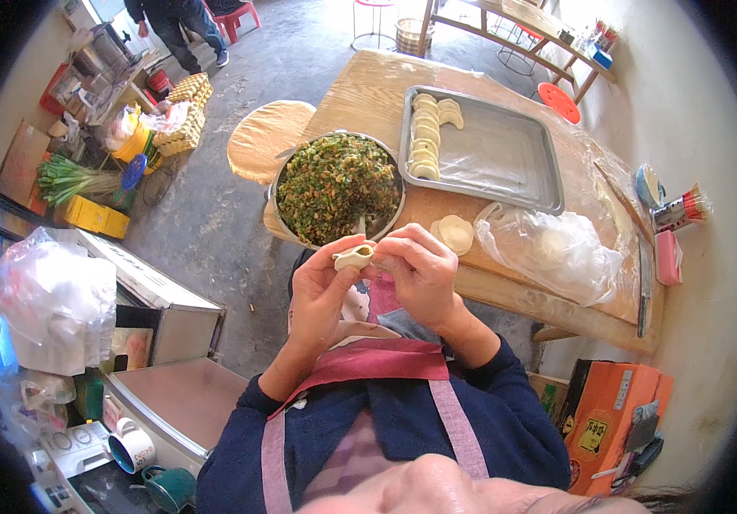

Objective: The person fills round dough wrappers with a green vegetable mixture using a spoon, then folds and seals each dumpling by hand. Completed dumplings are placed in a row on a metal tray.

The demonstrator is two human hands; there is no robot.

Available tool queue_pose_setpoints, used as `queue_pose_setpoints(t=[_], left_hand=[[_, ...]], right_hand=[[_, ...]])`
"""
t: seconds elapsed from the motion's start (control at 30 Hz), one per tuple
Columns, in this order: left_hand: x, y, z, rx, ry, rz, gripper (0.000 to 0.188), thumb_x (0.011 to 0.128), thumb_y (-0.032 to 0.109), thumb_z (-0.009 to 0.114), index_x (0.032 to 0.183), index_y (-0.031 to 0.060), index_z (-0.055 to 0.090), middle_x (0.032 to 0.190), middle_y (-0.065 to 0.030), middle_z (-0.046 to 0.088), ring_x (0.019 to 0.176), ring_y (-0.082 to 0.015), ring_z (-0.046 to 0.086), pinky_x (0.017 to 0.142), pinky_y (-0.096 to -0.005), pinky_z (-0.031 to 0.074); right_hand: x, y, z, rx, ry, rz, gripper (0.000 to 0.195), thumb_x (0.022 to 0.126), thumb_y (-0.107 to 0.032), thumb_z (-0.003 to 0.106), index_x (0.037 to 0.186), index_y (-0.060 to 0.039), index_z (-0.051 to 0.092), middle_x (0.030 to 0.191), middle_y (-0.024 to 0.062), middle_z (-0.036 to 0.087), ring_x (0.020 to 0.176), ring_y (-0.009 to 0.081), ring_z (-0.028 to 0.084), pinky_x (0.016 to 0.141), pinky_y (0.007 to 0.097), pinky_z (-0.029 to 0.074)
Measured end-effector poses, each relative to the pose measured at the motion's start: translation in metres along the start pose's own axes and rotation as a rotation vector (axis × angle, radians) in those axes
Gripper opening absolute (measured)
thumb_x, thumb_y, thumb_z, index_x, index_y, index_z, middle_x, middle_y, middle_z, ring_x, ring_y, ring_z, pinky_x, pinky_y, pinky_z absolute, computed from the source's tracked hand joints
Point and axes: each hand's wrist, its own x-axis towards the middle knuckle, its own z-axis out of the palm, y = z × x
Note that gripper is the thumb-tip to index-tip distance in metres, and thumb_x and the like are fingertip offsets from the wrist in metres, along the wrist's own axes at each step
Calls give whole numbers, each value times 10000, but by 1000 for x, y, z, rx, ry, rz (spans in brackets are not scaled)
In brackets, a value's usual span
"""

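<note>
Between the fingers of my left hand (326,289) is a partly folded dumpling (353,257), its dough wrapper gaping to show dark filling. My right hand (419,273) pinches the wrapper's right edge with thumb and forefinger. Just beyond my hands stands a round metal bowl (402,209) heaped with chopped green and brown filling (336,183); a utensil handle (361,225) sticks up from it. Right of my right hand lies a small stack of round dough wrappers (455,234). Folded dumplings (426,132) line the left side of a metal tray (558,173).
A clear plastic bag (548,250) covers something pale on the wooden table (381,77). Along the wall stand a holder of skewers or chopsticks (680,209) and a pink box (668,257). A round board (265,138) juts out at left. Another person (182,29) stands far left.
</note>
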Motion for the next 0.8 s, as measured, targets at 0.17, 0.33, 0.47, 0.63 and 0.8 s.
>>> queue_pose_setpoints(t=[0.17, 0.33, 0.47, 0.63, 0.8], left_hand=[[1, 9, 1, 103, -35, 26, 381, 985, -10, 635, 1363, -47, 601, 1242, -135, 686, 1060, -182, 679, 971, -318, 533], [-1, 12, 1, 233, -44, 61, 423, 948, -91, 610, 1369, -50, 605, 1305, -137, 660, 1086, -181, 679, 984, -302, 531], [-1, 12, 4, 276, -51, 64, 457, 934, -117, 593, 1384, -43, 601, 1306, -139, 661, 1090, -174, 681, 960, -293, 544], [-2, 19, 5, 357, -91, 85, 529, 934, -112, 601, 1451, -17, 542, 1294, -136, 678, 1021, -159, 700, 894, -286, 567], [-2, 33, 7, 512, -96, 60, 649, 935, -120, 610, 1542, 22, 431, 1275, -138, 697, 1032, -155, 698, 847, -267, 564]], right_hand=[[7, -3, -6, -15, -45, -29, 106, 795, 32, 745, 888, -13, 721, 822, 118, 659, 717, 274, 635, 629, 362, 521], [12, -6, -11, -19, -78, -49, 136, 774, 26, 759, 900, -20, 733, 807, 109, 660, 714, 268, 630, 635, 361, 518], [11, -2, -7, -10, -70, -56, 135, 766, 24, 764, 886, -28, 734, 798, 102, 658, 712, 264, 624, 635, 360, 515], [17, -4, -10, -52, -119, -114, 112, 760, 2, 774, 857, -33, 732, 791, 90, 653, 721, 258, 617, 640, 358, 512], [25, -4, -16, -113, -257, -164, 184, 725, 13, 800, 903, -20, 767, 805, 85, 667, 756, 237, 636, 667, 338, 520]])
